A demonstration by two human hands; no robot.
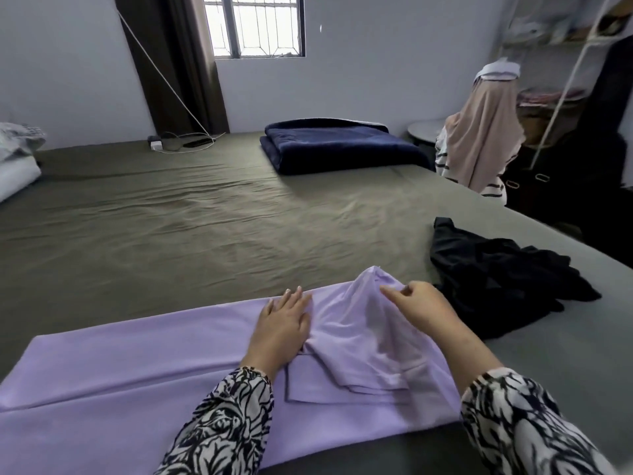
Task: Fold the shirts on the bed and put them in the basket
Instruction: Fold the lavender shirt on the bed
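Mid-fold on the lilac shirt — no basket in sight.

The right hand [423, 305] pinched a raised peak of the soft lilac knit shirt [144, 365], while the left hand [282, 325] lay flat with straight fingers, pressing the cloth onto the olive-sheeted bed [171, 217]. The shirt was only partly folded, spread along the near edge. A crumpled black garment [496, 265] waited just beside it — unfolded, so most work seemingly remained.

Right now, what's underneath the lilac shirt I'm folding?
The lilac shirt lies flat on the bed's olive-grey sheet, which shows all around it. The left hand presses on top; the right hand pinches a raised fold. Whatever is beneath the fabric is covered.
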